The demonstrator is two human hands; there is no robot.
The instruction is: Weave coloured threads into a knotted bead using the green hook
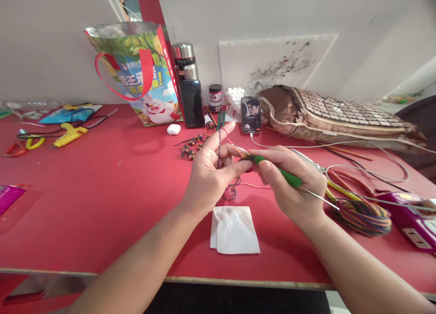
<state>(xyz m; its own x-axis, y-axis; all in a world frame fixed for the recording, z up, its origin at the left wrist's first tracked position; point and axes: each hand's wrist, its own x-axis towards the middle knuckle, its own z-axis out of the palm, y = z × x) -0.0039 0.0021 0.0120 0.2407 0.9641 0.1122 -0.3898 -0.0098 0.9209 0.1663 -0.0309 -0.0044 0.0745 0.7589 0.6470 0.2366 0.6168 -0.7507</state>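
My right hand grips a crochet hook by its green handle, the metal shaft sticking out toward the lower right. Between thumb and fingers, my left hand pinches a small dark multicoloured crochet piece. Strands of yarn run over its raised index finger. The hook's tip meets the piece, and the exact stitch is hidden by fingers. Loose yarn hangs below the hands. Behind my left hand lie finished-looking multicoloured crochet bits. A wound yarn skein rests to the right.
Under my hands lies a white folded cloth or tissue. Scissors and a purple power strip sit right. Behind stand a phone, a dark phone, a shopping bag and a brown cushion. A yellow glue gun lies left.
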